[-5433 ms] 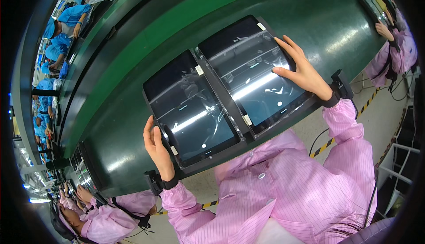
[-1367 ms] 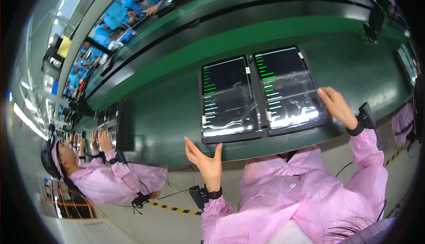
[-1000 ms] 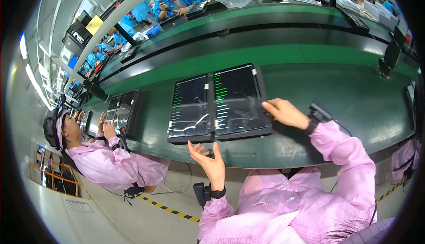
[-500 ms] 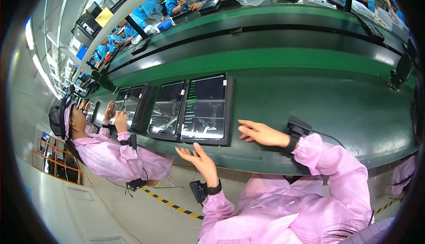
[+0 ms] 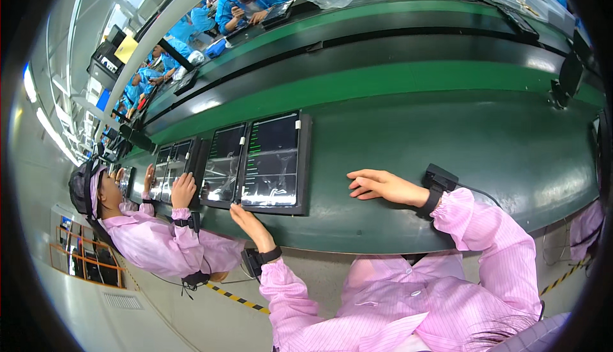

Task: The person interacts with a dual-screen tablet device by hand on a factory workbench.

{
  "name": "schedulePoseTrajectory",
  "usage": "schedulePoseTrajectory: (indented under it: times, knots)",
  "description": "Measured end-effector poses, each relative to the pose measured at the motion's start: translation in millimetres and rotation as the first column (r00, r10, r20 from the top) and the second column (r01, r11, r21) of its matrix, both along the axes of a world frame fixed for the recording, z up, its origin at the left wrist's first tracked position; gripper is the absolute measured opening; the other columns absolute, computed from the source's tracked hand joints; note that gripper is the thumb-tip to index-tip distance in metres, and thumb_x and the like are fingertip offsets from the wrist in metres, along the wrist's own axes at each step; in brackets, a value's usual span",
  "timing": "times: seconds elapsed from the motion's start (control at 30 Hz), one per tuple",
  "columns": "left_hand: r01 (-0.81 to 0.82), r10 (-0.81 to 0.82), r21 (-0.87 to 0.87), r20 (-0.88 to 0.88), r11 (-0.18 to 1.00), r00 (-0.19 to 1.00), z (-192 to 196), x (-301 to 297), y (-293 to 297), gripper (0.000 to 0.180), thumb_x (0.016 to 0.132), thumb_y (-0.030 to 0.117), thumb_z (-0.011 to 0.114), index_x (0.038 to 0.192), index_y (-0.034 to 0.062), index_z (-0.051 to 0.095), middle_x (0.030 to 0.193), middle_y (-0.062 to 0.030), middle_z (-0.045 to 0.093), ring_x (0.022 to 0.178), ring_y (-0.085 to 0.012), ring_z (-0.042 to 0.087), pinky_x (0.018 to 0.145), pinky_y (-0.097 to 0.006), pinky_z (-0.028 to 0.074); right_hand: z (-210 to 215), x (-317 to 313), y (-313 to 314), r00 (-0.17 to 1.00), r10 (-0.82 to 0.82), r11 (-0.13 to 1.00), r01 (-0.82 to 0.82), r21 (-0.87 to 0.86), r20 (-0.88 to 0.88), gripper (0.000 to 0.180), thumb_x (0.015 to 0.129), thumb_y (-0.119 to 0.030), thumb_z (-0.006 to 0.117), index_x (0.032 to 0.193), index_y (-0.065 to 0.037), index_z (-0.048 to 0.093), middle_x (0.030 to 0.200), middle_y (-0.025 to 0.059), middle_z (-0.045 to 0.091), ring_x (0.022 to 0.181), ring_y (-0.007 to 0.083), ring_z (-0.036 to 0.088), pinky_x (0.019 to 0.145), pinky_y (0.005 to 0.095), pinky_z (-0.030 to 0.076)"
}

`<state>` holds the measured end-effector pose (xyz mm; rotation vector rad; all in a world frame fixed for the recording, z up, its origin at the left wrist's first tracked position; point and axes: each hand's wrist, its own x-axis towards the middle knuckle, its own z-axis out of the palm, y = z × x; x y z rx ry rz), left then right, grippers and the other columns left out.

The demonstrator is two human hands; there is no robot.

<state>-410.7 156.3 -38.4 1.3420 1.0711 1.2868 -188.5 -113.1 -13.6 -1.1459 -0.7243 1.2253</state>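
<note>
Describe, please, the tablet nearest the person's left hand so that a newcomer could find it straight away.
Start at the long green workbench and find the black tray holding two lit tablets side by side. The person's left hand touches its near edge. The wanted tablet is the right one of the pair, closer to the resting right hand than its neighbouring tablet.

Long green workbench (image 5: 511, 141), grey floor (image 5: 159, 313) (yellow-black tape), bright ceiling lights (image 5: 29, 80).

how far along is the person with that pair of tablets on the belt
Both tablets sit side by side in their black tray with screens lit. The left hand touches the tray's near edge; the right hand lies flat on the green belt, off the tray. Nothing shows what remains.
</note>
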Motion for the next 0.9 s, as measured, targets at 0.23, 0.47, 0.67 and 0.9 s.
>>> schedulePoseTrajectory:
  times: [0.23,0.47,0.67,0.9]
  knots:
    - [0.286,-0.168,0.409,-0.301,0.867,0.939,53.3,47.9,-94.0,0.039,0.098,0.009,0.046,0.136,-0.0004,0.040,0.135,-0.0157,0.045,0.126,-0.0253,0.042,0.101,-0.035,0.038,-8.1,12.7,6.0,0.999,0.036,0.991,-0.034,0.128,-0.014,0.030,0.098,-0.024,0.055,0.114,0.001,0.059,0.111,0.0082,0.060,0.104,0.0144,0.059,0.095,0.0283,0.050]
    - [0.894,-0.847,0.086,-0.293,0.439,0.444,37.6,163.2,-175.5,0.036,0.096,0.018,0.058,0.127,0.0012,0.050,0.101,-0.0082,0.060,0.086,-0.0141,0.058,0.075,-0.026,0.049,8.8,60.4,-51.8,0.967,-0.255,0.962,0.251,0.108,0.020,0.024,0.097,-0.021,0.055,0.107,-0.001,0.064,0.107,0.0047,0.063,0.102,0.0117,0.060,0.092,0.0260,0.048]
    - [0.921,-0.885,0.161,-0.260,0.354,0.385,7.7,215.0,-188.5,0.026,0.098,0.021,0.054,0.112,0.0002,0.059,0.092,-0.0040,0.062,0.085,-0.0118,0.059,0.077,-0.026,0.048,6.8,106.6,-109.1,0.855,-0.517,0.853,0.514,0.090,0.024,0.030,0.099,-0.023,0.052,0.117,0.000,0.060,0.110,0.0049,0.062,0.099,0.0113,0.058,0.087,0.0254,0.048]
    - [0.957,-0.936,0.061,-0.199,0.284,0.290,21.8,216.4,-185.6,0.020,0.099,0.017,0.052,0.106,0.0020,0.062,0.080,0.0012,0.057,0.070,-0.0046,0.048,0.064,-0.021,0.042,6.2,118.1,-127.6,0.919,-0.393,0.914,0.393,0.103,-0.026,0.031,0.099,-0.026,0.052,0.121,-0.004,0.059,0.110,0.0013,0.060,0.096,0.0059,0.055,0.089,0.0223,0.047]
